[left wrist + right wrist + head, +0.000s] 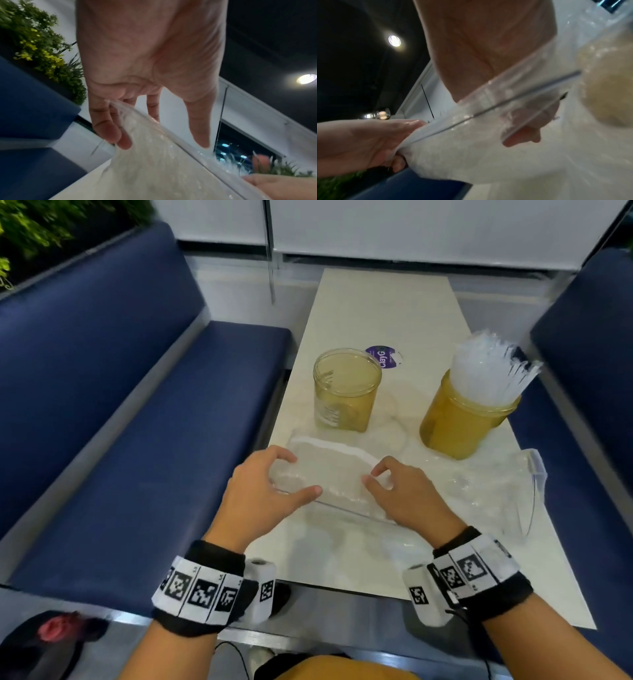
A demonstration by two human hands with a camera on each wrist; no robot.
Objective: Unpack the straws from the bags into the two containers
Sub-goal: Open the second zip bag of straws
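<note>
A clear plastic bag of straws (pixel 330 470) lies across the table's near middle. My left hand (pixel 298 474) grips its left end, fingers curled over the top and thumb in front. My right hand (pixel 376 478) pinches its right end. In the left wrist view the bag (pixel 154 169) passes between my fingers (pixel 109 129) and thumb. In the right wrist view my fingers (pixel 522 139) show through the bag's film (pixel 471 155). Behind the bag stand an empty yellowish container (pixel 346 392) and a second yellowish container (pixel 462 422) packed with clear straws (pixel 486 368).
An empty crumpled clear bag (pixel 500 491) lies on the table (pixel 383 309) to the right of my hands. A purple round sticker (pixel 383 357) sits behind the empty container. Blue benches (pixel 144 405) flank the narrow table on both sides.
</note>
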